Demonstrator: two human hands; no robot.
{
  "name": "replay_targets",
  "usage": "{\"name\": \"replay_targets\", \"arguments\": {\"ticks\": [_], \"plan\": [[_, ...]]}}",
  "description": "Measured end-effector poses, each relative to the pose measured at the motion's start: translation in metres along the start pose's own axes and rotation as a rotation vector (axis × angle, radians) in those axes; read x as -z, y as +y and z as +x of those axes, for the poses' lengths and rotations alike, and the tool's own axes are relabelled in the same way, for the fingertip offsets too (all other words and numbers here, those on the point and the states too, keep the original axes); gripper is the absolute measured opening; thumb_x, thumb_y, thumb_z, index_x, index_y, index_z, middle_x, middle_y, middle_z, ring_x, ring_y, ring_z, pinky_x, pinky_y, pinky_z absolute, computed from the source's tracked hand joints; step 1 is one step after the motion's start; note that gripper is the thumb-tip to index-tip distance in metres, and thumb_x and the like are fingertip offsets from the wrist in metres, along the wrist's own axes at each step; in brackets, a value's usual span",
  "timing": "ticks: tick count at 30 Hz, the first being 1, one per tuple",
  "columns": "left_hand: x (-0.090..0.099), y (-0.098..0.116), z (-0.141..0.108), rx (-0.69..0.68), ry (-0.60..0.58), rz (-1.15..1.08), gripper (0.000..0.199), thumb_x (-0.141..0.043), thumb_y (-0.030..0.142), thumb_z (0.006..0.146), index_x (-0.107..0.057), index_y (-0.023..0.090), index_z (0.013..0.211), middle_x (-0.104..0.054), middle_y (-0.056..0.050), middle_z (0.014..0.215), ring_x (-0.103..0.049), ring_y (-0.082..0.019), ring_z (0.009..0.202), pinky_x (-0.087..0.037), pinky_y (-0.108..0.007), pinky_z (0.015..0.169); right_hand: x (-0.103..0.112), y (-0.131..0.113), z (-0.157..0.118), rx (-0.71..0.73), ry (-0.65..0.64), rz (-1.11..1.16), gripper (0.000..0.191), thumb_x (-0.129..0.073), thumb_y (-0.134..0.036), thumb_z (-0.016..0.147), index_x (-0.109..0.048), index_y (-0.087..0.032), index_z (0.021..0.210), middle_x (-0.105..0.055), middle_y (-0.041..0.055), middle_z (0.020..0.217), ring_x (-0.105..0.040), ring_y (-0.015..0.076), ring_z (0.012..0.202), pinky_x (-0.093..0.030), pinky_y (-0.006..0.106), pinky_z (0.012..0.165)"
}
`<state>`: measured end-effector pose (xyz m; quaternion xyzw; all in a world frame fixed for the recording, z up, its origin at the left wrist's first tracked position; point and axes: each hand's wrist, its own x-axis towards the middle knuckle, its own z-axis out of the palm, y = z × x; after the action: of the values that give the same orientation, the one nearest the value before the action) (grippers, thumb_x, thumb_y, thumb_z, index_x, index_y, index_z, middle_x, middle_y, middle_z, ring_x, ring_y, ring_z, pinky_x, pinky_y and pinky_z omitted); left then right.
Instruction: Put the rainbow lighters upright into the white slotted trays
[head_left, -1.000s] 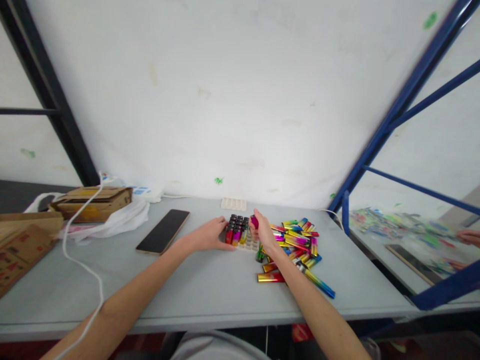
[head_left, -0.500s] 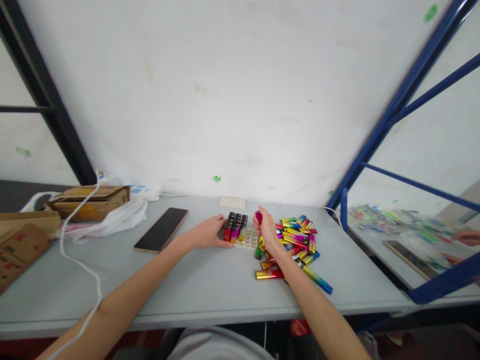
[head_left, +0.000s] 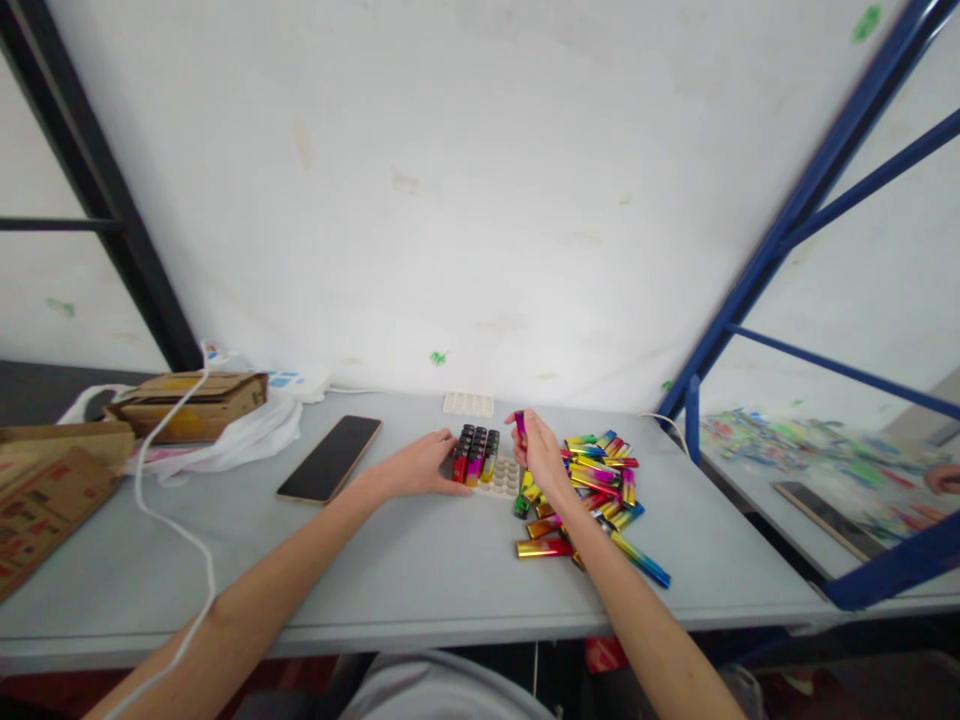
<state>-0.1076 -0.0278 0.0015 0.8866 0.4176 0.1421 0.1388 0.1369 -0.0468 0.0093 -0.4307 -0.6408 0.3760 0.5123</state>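
A white tray (head_left: 504, 478) with round-edged pockets lies on the table. Its left part carries several upright lighters (head_left: 474, 457) with black tops and shiny red, purple and yellow bodies. My left hand (head_left: 429, 463) is curved round the left side of this tray, thumb at the front corner and fingers at the back, steadying it. Above the tray's right side, my right hand (head_left: 538, 450) pinches one purple lighter (head_left: 520, 424), held upright. Beneath and beyond that hand spreads a loose pile of metallic, multicoloured lighters (head_left: 600, 480), partly hidden by my right forearm.
A second white tray (head_left: 469, 403) lies by the wall. To the left are a phone (head_left: 330, 458), a white plastic bag (head_left: 255, 430), cardboard boxes (head_left: 184, 405) and a white cable (head_left: 172, 535) crossing my left forearm. A blue metal frame (head_left: 750, 290) stands right; a person's hand (head_left: 941, 478) shows past it.
My right hand has turned slightly, so more of the purple lighter shows in its fingers. The whole view has shifted a little. My left hand stays at the tray.
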Motion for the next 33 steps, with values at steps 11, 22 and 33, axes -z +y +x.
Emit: {"name": "replay_targets", "arguments": {"ticks": [11,22,33], "plan": [[0.0,0.001,0.0,-0.007,-0.002,-0.003,0.064,-0.076,0.073,0.076,-0.068,0.019,0.109,-0.066,-0.01,0.107,-0.067,-0.033,0.103,-0.053,-0.04,0.093,0.001,-0.018,-0.012,0.412,0.082,-0.474,0.027,-0.059,-0.048,0.101,-0.061,-0.022,0.092,-0.065,0.0048,0.089,-0.064,0.0215,0.086,-0.052,0.035,0.085],[0.0,0.0,-0.001,-0.015,0.001,-0.006,0.063,-0.076,0.073,0.077,-0.068,0.019,0.108,-0.066,-0.01,0.107,-0.067,-0.033,0.103,-0.052,-0.039,0.092,0.013,-0.021,-0.018,0.344,-0.093,-0.499,0.022,-0.063,-0.043,0.099,-0.063,-0.022,0.099,-0.061,-0.0047,0.065,-0.058,0.0158,0.06,-0.045,0.028,0.065],[-0.003,-0.001,-0.001,-0.009,0.006,0.02,0.064,-0.076,0.073,0.079,-0.067,0.018,0.111,-0.066,-0.01,0.108,-0.067,-0.032,0.103,-0.052,-0.039,0.092,0.008,-0.021,-0.021,0.28,-0.299,-0.486,0.018,-0.069,-0.038,0.097,-0.063,-0.023,0.105,-0.068,-0.0042,0.072,-0.063,0.0152,0.065,-0.047,0.026,0.065]]}}
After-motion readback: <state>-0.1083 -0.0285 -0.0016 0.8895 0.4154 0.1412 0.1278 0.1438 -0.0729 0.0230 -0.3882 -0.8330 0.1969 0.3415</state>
